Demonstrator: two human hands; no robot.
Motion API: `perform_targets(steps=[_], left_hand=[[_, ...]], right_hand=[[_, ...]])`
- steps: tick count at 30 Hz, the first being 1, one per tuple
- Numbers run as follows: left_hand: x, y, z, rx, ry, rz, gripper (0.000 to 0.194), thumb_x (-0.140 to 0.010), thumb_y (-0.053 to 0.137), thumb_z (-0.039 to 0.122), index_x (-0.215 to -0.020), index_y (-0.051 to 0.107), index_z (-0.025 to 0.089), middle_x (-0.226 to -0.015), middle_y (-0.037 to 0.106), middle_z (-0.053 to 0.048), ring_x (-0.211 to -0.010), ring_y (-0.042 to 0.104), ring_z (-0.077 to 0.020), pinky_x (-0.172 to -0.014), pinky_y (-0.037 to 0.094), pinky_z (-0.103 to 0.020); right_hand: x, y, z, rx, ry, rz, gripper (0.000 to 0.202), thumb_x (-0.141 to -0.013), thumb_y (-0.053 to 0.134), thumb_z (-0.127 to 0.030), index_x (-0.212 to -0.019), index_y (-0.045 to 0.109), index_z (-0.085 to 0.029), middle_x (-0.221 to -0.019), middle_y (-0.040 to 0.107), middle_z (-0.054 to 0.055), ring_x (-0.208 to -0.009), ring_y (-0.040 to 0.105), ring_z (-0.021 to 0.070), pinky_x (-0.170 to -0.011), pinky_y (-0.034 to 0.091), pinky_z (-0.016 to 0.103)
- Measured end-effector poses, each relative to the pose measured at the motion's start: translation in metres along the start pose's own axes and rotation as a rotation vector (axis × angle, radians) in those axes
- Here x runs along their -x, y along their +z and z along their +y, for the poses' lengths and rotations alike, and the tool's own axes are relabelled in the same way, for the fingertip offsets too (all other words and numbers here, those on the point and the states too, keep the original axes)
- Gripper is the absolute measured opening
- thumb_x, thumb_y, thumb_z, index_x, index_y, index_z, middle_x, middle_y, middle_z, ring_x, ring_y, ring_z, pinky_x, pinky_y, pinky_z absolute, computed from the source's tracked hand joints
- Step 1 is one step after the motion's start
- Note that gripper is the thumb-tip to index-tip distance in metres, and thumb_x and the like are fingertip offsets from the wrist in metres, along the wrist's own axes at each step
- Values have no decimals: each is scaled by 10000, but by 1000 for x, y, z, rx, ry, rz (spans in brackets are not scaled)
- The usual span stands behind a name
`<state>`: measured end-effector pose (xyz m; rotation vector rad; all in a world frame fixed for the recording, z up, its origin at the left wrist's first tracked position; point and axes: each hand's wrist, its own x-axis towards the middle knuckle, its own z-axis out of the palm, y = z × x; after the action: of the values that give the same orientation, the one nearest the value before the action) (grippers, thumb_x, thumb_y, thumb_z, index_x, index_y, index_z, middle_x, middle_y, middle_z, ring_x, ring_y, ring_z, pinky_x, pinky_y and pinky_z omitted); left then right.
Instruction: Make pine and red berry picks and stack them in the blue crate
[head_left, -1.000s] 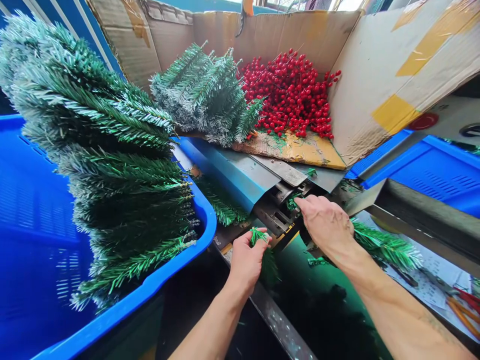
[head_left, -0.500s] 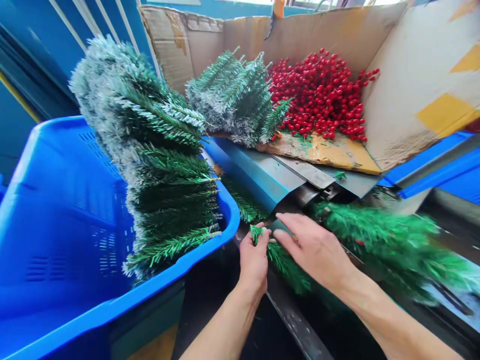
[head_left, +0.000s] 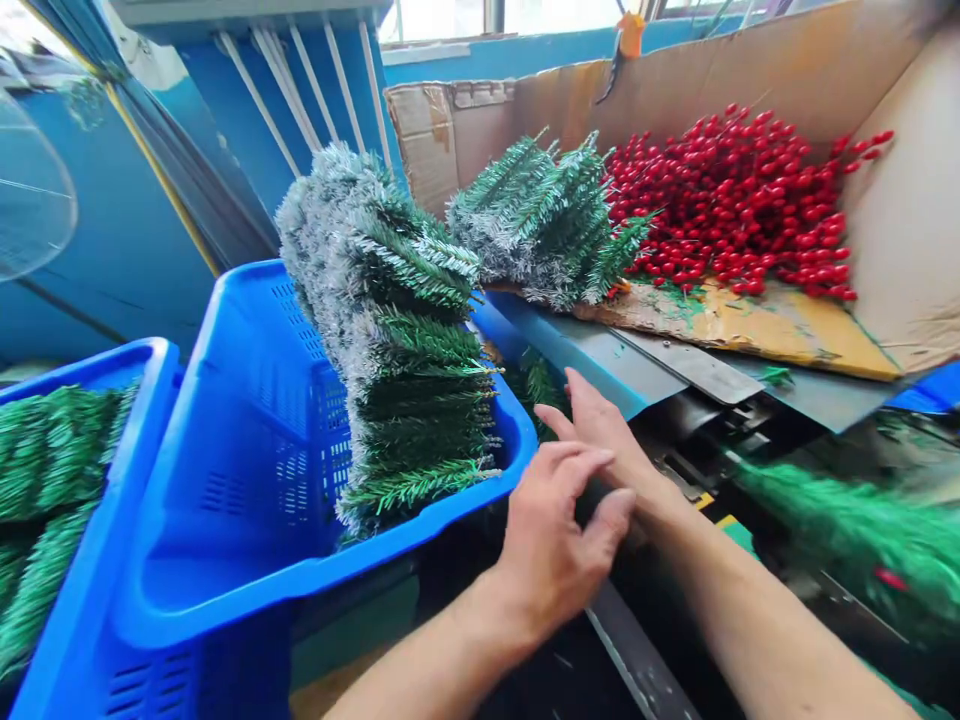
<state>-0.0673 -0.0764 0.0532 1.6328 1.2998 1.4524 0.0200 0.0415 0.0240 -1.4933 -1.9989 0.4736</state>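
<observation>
Pine sprigs (head_left: 538, 380): in the gap between the blue basket (head_left: 247, 440) and the metal cover (head_left: 626, 365), partly hidden behind the right hand's fingers.
Right hand (head_left: 609, 430): fingers spread, no object visible in it; nearest to these sprigs. Contact with them: cannot tell. The spread looks suited to picking up something thin.
Left hand (head_left: 559, 540): loosely curled, thumb apart from fingers, nothing seen in its grasp. It overlaps the right hand in view, presumably because both work over one narrow spot.
Frosted stack (head_left: 420, 350): piled in the basket's near-right part, bare stem ends towards the metal cover; likely laid so for even counting or handling.
Frosted bundle (head_left: 540, 225): on the cardboard (head_left: 799, 335), beside the red berries (head_left: 735, 200); probably kept there within reach.
Green branch (head_left: 847, 535): right of the hands, apart from both, blurred, one red spot among its needles.
</observation>
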Motion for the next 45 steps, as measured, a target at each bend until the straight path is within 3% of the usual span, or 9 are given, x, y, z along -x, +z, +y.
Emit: perform_targets(steps=[3,6,10,16,25,28,32,36,45], left_hand=[[-29,-56,13,-476,70,-304,203,-813,617,211,-997,695,247,-940,669,-89,-885,628,-251,-816,468,-332],[-35,-116,22,-961,-30,-642,225,-784,588,145,-988,667,198,-909,659,-97,-845,632,-266,-747,479,-343],[-23,-159,14,-1351,-153,-841,251,-773,561,130,-1011,622,179,-963,647,-106,-874,627,-261,-699,476,-324],[-19,-162,-24,-1398,-87,-749,139,-790,580,179,-912,645,164,-928,633,-118,-884,614,-262,-668,475,-326],[-5,-192,-38,-1173,-76,-515,107,-796,556,172,-792,663,173,-888,658,-58,-857,600,-207,-738,435,-300],[0,-199,-43,-1048,-98,-457,117,-796,541,145,-798,654,177,-857,659,-24,-826,585,-166,-757,417,-266],[3,-210,-46,-914,-184,-374,155,-841,475,204,-821,621,155,-669,585,22,-623,522,-122,-598,398,-230],[2,-218,-42,-557,-265,-283,263,-829,447,191,-1049,580,135,-858,647,-14,-766,559,-149,-667,445,-233],[-6,-216,-26,-380,-466,-376,230,-721,510,181,-895,646,119,-724,610,5,-689,518,-155,-638,425,-248]], right_hand=[[21,7,-2,-133,-46,125,705,-889,517,-438,-1442,271,-76,-1313,495,200,-1173,506,313,-969,437,476],[60,6,10,-334,-34,140,683,-886,524,-516,-1438,308,-177,-1264,546,131,-1041,592,266,-840,533,409],[103,12,30,-391,37,50,638,-875,530,-563,-1398,376,-232,-1233,566,94,-991,620,248,-774,565,360],[146,33,44,-346,42,-119,549,-909,454,-585,-1360,404,-276,-1252,554,63,-1007,622,220,-853,556,365],[171,35,56,-310,33,-131,453,-926,457,-554,-1296,479,-294,-1137,626,33,-926,665,184,-778,594,280],[160,29,43,-309,-42,-108,404,-935,473,-521,-1266,504,-291,-1110,630,19,-894,667,169,-786,590,259],[142,26,21,-295,-198,-67,352,-950,476,-476,-1235,531,-276,-1093,631,17,-902,658,166,-790,584,245],[133,29,6,-284,-313,-49,305,-972,474,-412,-1233,530,-265,-1128,618,22,-944,646,155,-805,573,228],[109,28,-49,-163,-711,36,287,-976,476,-197,-1256,539,-175,-1239,571,91,-1052,599,189,-888,532,303]])
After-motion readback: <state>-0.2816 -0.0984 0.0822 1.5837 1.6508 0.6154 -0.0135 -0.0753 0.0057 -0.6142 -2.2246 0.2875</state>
